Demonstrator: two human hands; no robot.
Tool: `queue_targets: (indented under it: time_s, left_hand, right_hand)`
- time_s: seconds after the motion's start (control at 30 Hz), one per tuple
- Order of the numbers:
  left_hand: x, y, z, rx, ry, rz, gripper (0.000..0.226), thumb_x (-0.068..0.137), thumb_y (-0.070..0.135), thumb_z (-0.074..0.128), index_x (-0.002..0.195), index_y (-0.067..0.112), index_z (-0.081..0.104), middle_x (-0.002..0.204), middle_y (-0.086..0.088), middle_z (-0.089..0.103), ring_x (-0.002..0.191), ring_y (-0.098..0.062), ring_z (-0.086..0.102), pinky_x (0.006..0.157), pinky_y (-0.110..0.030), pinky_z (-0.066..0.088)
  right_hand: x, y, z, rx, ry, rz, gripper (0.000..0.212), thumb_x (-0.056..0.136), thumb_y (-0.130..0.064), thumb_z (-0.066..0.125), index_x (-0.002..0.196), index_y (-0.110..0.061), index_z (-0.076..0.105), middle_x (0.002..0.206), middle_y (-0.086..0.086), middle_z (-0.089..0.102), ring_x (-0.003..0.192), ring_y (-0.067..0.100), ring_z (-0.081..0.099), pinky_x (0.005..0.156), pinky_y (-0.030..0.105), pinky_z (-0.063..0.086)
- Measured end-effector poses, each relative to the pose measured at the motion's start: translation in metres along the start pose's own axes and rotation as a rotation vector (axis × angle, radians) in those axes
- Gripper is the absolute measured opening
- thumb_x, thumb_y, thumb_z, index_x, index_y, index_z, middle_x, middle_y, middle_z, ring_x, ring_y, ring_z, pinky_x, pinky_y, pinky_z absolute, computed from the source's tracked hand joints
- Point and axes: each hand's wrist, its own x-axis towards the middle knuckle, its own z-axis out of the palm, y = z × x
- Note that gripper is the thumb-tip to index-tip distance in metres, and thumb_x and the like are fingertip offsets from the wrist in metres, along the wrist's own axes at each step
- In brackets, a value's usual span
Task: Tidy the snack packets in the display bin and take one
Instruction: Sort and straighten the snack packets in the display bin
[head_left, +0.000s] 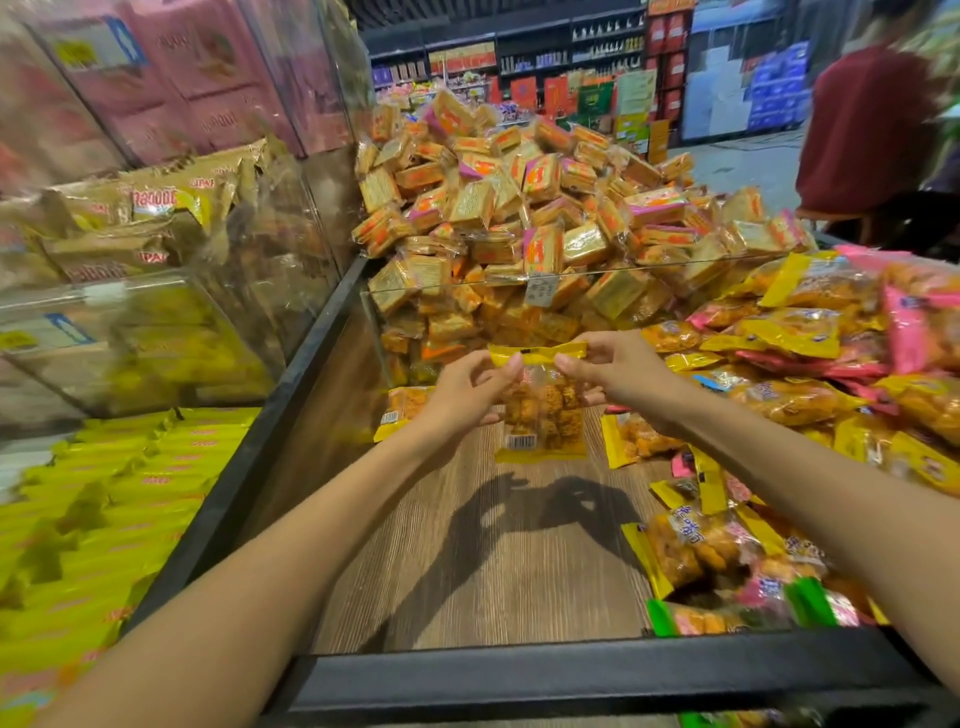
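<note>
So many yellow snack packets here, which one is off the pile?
The yellow packet hanging upright, pinched at its top edge between the left hand and right hand; the rest lie in the bin.

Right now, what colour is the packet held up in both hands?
Yellow-edged clear snack packet, seen in the head view.

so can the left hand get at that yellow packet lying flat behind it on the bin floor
Probably yes. The flat yellow packet lies uncovered on the wooden floor beside the left hand, but that hand is pinching the held packet and must release it first.
</note>
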Motion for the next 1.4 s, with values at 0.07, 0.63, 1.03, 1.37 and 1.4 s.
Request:
queue_targets:
  time_s: [0.07,0.63,1.03,1.37,1.4]
  left_hand:
    - [-0.001,0.000,-0.002,-0.065,0.015,0.001,0.041,0.092,0.033,0.058,0.109,-0.004,0.059,0.094,-0.009,0.059,0.095,-0.022,0.065,0.068,-0.024,0.057]
    - [-0.003,0.009,-0.014,-0.231,0.176,-0.021,0.027,0.092,0.022,0.060,0.091,-0.004,0.069,0.070,-0.005,0.064,0.051,-0.006,0.059,0.045,-0.015,0.046]
    - [-0.007,0.019,-0.019,-0.228,-0.104,-0.133,0.032,0.087,0.039,0.063,0.106,0.013,0.063,0.095,-0.005,0.065,0.079,-0.013,0.062,0.071,-0.031,0.054]
    - [-0.010,0.010,-0.013,0.127,-0.030,-0.007,0.067,0.073,0.003,0.078,0.133,0.008,0.048,0.107,0.005,0.053,0.102,-0.011,0.050,0.080,-0.020,0.044]
    - [-0.010,0.009,-0.012,0.130,-0.029,0.009,0.062,0.073,0.003,0.078,0.128,0.011,0.051,0.103,0.006,0.055,0.099,-0.011,0.053,0.078,-0.019,0.047]
  right_hand:
    - [0.000,0.000,0.002,0.002,-0.008,0.008,0.023,0.095,-0.020,0.057,0.102,0.002,0.062,0.077,0.005,0.057,0.066,0.011,0.053,0.054,0.015,0.050]
    - [-0.008,-0.010,0.001,0.097,-0.291,0.156,0.019,0.090,-0.028,0.060,0.106,-0.020,0.057,0.095,-0.006,0.063,0.077,0.005,0.061,0.066,0.020,0.049]
    - [0.001,0.004,-0.007,0.094,-0.282,0.117,0.034,0.076,0.012,0.068,0.101,-0.009,0.056,0.063,0.005,0.036,0.062,0.011,0.049,0.057,0.017,0.051]
    - [0.002,0.002,-0.007,0.195,-0.268,0.144,0.041,0.080,-0.002,0.070,0.119,-0.012,0.059,0.110,0.005,0.071,0.096,0.011,0.069,0.070,0.022,0.055]
    - [0.001,0.001,-0.006,0.182,-0.254,0.133,0.040,0.080,-0.003,0.070,0.118,-0.013,0.060,0.108,0.005,0.072,0.094,0.010,0.069,0.068,0.022,0.055]
